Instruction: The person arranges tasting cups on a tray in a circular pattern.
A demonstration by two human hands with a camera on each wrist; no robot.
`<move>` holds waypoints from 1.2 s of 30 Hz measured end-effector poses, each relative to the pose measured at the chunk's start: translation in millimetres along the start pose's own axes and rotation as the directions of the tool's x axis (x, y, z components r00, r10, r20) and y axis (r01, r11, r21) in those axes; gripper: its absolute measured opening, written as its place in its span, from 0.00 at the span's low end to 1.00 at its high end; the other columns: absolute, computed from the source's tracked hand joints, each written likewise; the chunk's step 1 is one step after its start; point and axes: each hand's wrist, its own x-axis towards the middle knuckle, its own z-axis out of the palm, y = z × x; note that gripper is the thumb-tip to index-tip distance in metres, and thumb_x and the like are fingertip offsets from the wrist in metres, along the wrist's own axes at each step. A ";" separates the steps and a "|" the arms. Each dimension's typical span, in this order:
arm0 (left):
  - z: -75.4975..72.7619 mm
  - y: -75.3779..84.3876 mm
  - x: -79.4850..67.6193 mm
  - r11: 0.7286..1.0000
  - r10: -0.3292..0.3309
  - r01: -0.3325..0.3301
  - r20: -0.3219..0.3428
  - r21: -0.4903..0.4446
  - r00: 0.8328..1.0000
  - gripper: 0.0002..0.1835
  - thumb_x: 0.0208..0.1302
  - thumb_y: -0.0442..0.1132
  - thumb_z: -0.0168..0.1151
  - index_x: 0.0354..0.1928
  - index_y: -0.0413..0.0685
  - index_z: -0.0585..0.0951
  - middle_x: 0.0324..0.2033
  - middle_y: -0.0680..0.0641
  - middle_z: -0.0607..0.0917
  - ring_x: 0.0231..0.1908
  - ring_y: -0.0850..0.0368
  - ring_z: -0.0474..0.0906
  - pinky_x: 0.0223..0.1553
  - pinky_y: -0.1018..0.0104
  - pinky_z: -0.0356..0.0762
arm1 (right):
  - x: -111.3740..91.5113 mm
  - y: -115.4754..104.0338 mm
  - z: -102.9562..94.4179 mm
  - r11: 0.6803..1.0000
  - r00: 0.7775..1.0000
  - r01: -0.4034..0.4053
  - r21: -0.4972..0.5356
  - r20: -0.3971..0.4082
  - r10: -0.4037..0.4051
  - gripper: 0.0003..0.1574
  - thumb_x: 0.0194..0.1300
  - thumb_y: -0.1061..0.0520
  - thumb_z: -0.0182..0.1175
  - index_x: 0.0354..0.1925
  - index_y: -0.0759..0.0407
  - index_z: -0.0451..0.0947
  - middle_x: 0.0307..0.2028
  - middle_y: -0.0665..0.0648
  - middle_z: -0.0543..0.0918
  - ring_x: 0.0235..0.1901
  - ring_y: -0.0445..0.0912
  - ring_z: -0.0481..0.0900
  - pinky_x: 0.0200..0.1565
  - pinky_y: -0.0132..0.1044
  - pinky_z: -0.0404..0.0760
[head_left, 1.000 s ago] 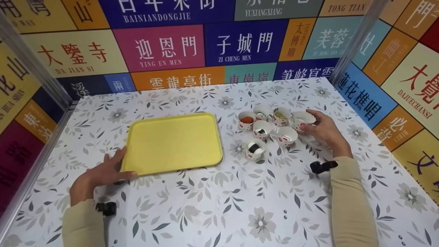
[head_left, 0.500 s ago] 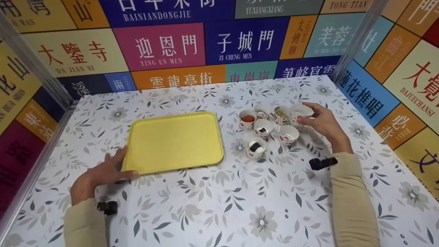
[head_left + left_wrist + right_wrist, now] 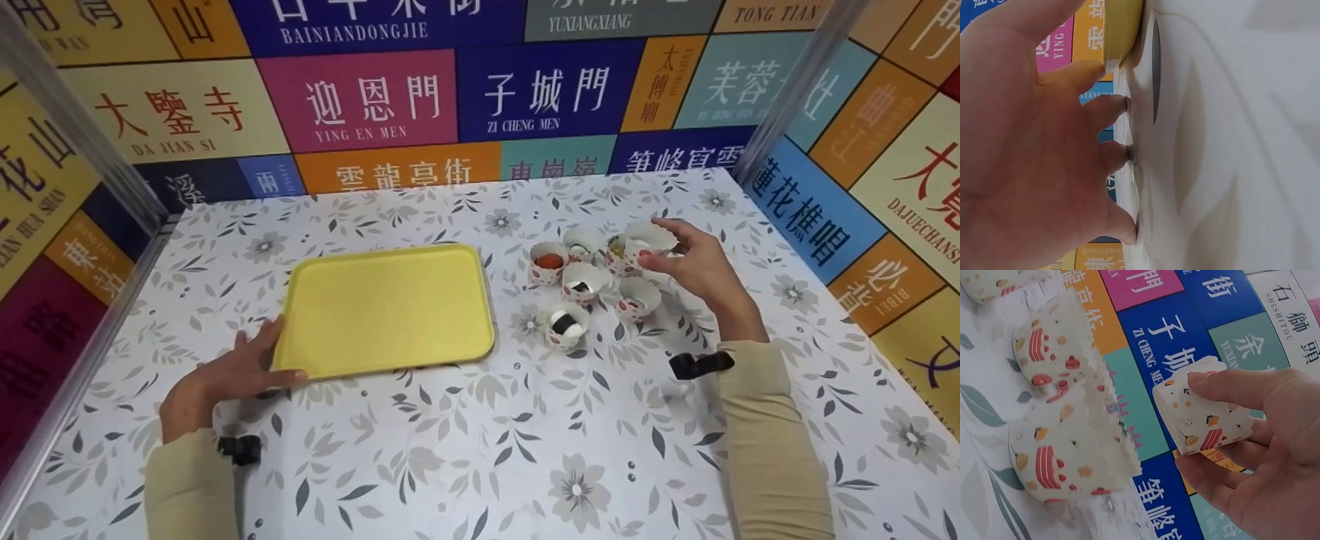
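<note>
My right hand (image 3: 709,274) pinches a white paper baking cup (image 3: 1202,413) printed with small cakes and flowers, thumb on one side and fingers on the other. In the right wrist view this cup is raised off the table, its base against the wall behind; what is inside is hidden. In the head view it overlaps the cup with green food. At the tray's near left corner, my left hand (image 3: 225,379) lies with fingers spread, thumb and a finger at the edge of the yellow tray (image 3: 390,311). Nothing sits on the tray.
Several similar cups stand close together right of the tray: one with orange-red food (image 3: 549,261), one with a white rice ball with a black band (image 3: 566,324), others partly filled. A patterned cloth (image 3: 450,465) covers the table; panelled walls (image 3: 547,86) enclose the back and sides.
My right hand has lifted the paper cup from the right end of the group and moved it slightly left, over the green-food cup. The left hand stays at the tray's edge.
</note>
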 end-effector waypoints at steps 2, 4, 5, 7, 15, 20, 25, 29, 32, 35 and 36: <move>0.4 -0.1 0.3 1.000 -0.005 0.005 0.001 -0.007 1.000 0.66 0.54 0.69 0.67 0.79 0.65 0.30 0.78 0.44 0.25 0.73 0.31 0.11 0.64 0.18 0.22 | -0.8 -2.8 3.1 1.000 1.000 0.001 0.011 -0.003 -0.001 0.48 0.66 0.45 0.67 0.77 0.44 0.57 0.79 0.59 0.53 0.63 0.54 0.69 0.56 0.47 0.74; 0.5 -0.7 0.3 1.000 -0.011 0.011 0.003 -0.015 1.000 0.66 0.53 0.69 0.68 0.78 0.66 0.29 0.78 0.45 0.25 0.73 0.31 0.10 0.64 0.18 0.21 | -0.9 -5.7 6.9 1.000 1.000 0.003 0.022 -0.003 -0.003 0.48 0.66 0.46 0.67 0.77 0.46 0.58 0.79 0.60 0.53 0.65 0.56 0.68 0.59 0.51 0.73; 0.6 -0.9 0.1 1.000 -0.012 0.012 0.005 -0.016 1.000 0.66 0.53 0.69 0.68 0.78 0.67 0.29 0.78 0.45 0.25 0.73 0.31 0.10 0.64 0.18 0.21 | -0.8 -7.3 9.1 1.000 1.000 0.005 0.028 -0.001 -0.005 0.48 0.66 0.46 0.67 0.77 0.46 0.58 0.79 0.60 0.53 0.66 0.56 0.67 0.61 0.52 0.73; 0.8 -1.3 -0.5 1.000 -0.007 0.007 0.005 -0.017 1.000 0.66 0.54 0.68 0.68 0.78 0.66 0.29 0.78 0.44 0.25 0.72 0.31 0.10 0.64 0.18 0.21 | -0.3 -11.1 13.7 0.999 1.000 0.006 0.046 0.004 -0.006 0.49 0.65 0.46 0.68 0.77 0.47 0.58 0.79 0.60 0.53 0.65 0.57 0.70 0.62 0.52 0.73; 3.1 -1.4 -1.7 1.000 0.017 -0.017 -0.002 -0.006 1.000 0.65 0.56 0.67 0.67 0.79 0.64 0.29 0.78 0.42 0.26 0.73 0.29 0.12 0.64 0.19 0.21 | 2.4 -27.6 31.0 0.998 0.999 0.038 0.058 0.011 -0.039 0.48 0.65 0.48 0.68 0.77 0.48 0.58 0.78 0.61 0.55 0.70 0.58 0.63 0.61 0.50 0.74; 3.3 -3.5 -1.7 0.999 0.037 -0.037 0.001 0.011 0.999 0.66 0.57 0.66 0.67 0.79 0.57 0.29 0.78 0.39 0.26 0.73 0.27 0.12 0.65 0.18 0.24 | 4.9 -38.9 46.3 0.997 0.997 0.070 0.041 0.017 -0.071 0.48 0.65 0.49 0.68 0.77 0.49 0.58 0.72 0.64 0.65 0.55 0.51 0.74 0.47 0.36 0.77; 1.2 -1.1 0.5 1.000 0.030 -0.030 0.006 0.010 1.000 0.66 0.56 0.66 0.67 0.79 0.58 0.29 0.78 0.39 0.25 0.72 0.28 0.11 0.65 0.18 0.24 | 8.6 -50.7 61.7 0.996 0.996 0.085 0.024 0.035 -0.086 0.48 0.66 0.48 0.67 0.77 0.49 0.58 0.70 0.63 0.68 0.49 0.47 0.75 0.42 0.33 0.75; -0.6 0.9 0.6 1.000 -0.006 0.006 0.016 0.012 1.000 0.66 0.55 0.69 0.67 0.79 0.62 0.29 0.78 0.41 0.24 0.72 0.29 0.11 0.65 0.18 0.24 | 9.2 -58.1 70.1 0.996 0.995 0.086 0.024 0.054 -0.087 0.48 0.65 0.48 0.68 0.77 0.48 0.59 0.73 0.61 0.65 0.51 0.50 0.75 0.43 0.36 0.76; -1.1 0.7 0.3 1.000 -0.017 0.017 0.015 0.016 1.000 0.67 0.54 0.70 0.67 0.78 0.63 0.28 0.78 0.41 0.23 0.72 0.29 0.11 0.65 0.18 0.25 | 9.8 -63.3 75.0 0.995 0.993 0.098 0.031 0.066 -0.100 0.48 0.65 0.48 0.68 0.77 0.48 0.59 0.74 0.61 0.63 0.51 0.51 0.75 0.43 0.36 0.76; -1.4 -0.3 0.4 1.000 -0.021 0.021 0.011 0.016 1.000 0.67 0.54 0.70 0.67 0.78 0.64 0.28 0.78 0.42 0.23 0.72 0.29 0.11 0.64 0.18 0.25 | 10.7 -68.8 79.8 0.993 0.991 0.114 0.023 0.067 -0.115 0.47 0.65 0.48 0.68 0.76 0.48 0.59 0.74 0.61 0.64 0.51 0.50 0.75 0.41 0.34 0.76; -1.5 -0.5 0.6 1.000 -0.022 0.022 0.011 0.015 1.000 0.67 0.53 0.70 0.67 0.78 0.65 0.28 0.78 0.42 0.23 0.72 0.29 0.11 0.64 0.18 0.24 | 10.9 -70.6 81.8 0.993 0.991 0.117 0.022 0.069 -0.118 0.47 0.65 0.48 0.68 0.76 0.48 0.59 0.74 0.60 0.64 0.51 0.50 0.75 0.41 0.34 0.76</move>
